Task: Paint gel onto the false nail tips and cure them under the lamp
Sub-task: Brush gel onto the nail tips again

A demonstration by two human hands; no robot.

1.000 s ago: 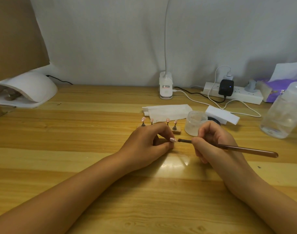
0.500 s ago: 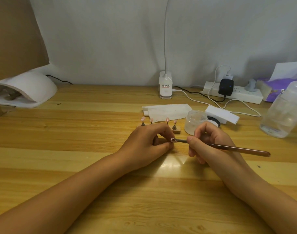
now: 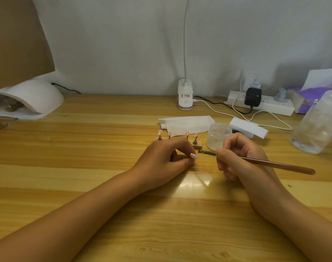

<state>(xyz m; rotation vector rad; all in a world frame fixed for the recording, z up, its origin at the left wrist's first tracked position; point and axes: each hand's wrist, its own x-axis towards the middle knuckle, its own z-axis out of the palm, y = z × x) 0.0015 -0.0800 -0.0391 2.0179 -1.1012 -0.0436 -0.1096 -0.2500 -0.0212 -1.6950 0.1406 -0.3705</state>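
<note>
One nail tip [image 3: 193, 156] (brush [image 3: 270, 163] just beside)

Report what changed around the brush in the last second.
The right hand drew the slim brown brush back rightward: its dark bristles, on the pink false nail tip half a second ago, now sit clear of it. The left hand still pinches that tip. The four mounted tips and clear jar stayed put.

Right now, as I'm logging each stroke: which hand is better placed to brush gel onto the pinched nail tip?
Right. The right hand grips the brush, its bristles aimed at the nail tip from close by. The left hand is busy pinching that tip.
</note>
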